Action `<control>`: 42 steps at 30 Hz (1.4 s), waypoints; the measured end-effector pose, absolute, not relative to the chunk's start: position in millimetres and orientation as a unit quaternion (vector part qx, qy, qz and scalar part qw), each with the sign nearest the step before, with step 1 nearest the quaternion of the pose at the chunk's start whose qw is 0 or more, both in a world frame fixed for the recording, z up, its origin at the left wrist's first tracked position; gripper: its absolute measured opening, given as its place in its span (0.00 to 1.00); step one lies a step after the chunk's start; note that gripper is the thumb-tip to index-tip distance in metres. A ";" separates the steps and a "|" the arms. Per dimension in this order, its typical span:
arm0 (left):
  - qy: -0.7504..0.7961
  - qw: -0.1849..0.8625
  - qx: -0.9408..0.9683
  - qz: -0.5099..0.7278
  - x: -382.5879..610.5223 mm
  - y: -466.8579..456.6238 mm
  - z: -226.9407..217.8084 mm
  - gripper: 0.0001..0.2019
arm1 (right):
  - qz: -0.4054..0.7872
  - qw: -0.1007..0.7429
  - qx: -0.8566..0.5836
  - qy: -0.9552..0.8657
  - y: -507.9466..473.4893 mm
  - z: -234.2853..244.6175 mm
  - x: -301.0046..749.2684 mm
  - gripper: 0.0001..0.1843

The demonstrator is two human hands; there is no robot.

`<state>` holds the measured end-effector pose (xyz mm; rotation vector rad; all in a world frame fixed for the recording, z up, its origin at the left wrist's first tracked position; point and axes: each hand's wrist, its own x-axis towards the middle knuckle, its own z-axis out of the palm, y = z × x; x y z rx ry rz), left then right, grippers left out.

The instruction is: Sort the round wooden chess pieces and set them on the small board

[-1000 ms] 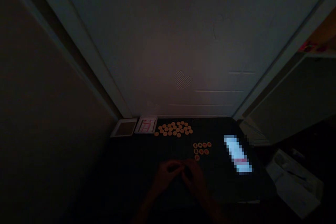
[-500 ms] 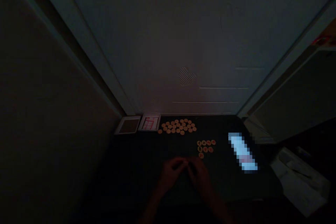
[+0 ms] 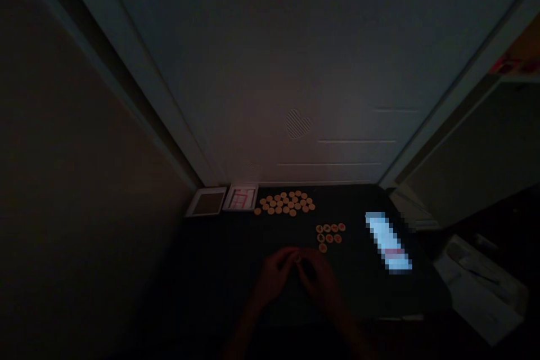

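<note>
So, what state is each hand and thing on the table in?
Left hand: curled, grip unclear
Right hand: curled, grip unclear
Small pale piece: at both hands' fingertips
Plain discs: flat, clustered
Printed discs: flat, rows of four, three, one
Left tray: flat, brown centre
Right tray: flat, red-and-white centre
Bright patch: lit, pixelated

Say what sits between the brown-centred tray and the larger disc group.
In the head view, a pale tray with red lines sits between the brown-centred tray and the larger disc group.

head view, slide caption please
Left hand and right hand held close together in dim light, near rows of small discs on a dark tabletop.
</note>
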<state>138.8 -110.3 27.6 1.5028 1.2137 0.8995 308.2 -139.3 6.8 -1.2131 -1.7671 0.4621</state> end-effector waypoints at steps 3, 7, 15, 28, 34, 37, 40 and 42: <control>0.497 0.476 0.630 0.361 136.9 -109.8 27.9 0.15 | 0.178 0.461 -0.494 -0.715 -139.1 4.7 308.1 0.13; 0.490 0.476 0.635 0.362 137.2 -109.9 29.2 0.16 | 0.178 0.467 -0.502 -0.706 -137.8 1.6 307.9 0.13; 0.480 0.477 0.633 0.375 139.9 -111.0 33.8 0.15 | 0.189 0.472 -0.491 -0.707 -137.6 -1.6 308.5 0.14; 0.494 0.511 0.592 0.379 142.7 -112.5 30.1 0.15 | 0.139 0.492 -0.567 -0.646 -136.3 -1.0 366.8 0.12; 0.497 0.492 0.617 0.360 141.7 -111.0 30.4 0.17 | 0.091 0.429 -0.667 -0.602 -118.8 -3.2 438.0 0.21; 0.504 0.484 0.624 0.352 141.6 -110.8 29.9 0.18 | 0.084 0.404 -0.669 -0.618 -112.4 -7.6 446.4 0.23; 0.507 0.471 0.634 0.346 141.7 -111.6 30.8 0.18 | 0.067 0.390 -0.655 -0.644 -110.3 -12.4 444.9 0.21; 0.508 0.467 0.637 0.344 141.9 -112.2 32.6 0.17 | 0.058 0.384 -0.649 -0.654 -110.5 -14.4 443.5 0.20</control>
